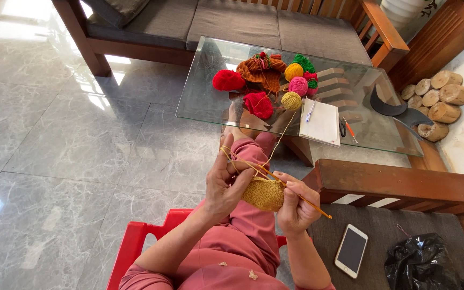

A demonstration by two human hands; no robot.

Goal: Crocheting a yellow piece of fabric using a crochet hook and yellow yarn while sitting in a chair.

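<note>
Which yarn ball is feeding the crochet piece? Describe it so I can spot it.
On the glass coffee table, find the cluster of yarn balls. The mustard-yellow ball sits at the cluster's near edge, beside the white notepad. Unlike the brighter yellow ball behind, its strand runs down to the hands.

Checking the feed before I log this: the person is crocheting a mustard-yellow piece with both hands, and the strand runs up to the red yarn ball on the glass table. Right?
Not quite. The head view shows the strand running to the yellow yarn ball, not a red one. The rest holds: left hand and right hand work the mustard-yellow piece; the ball sits on the glass table.
</note>
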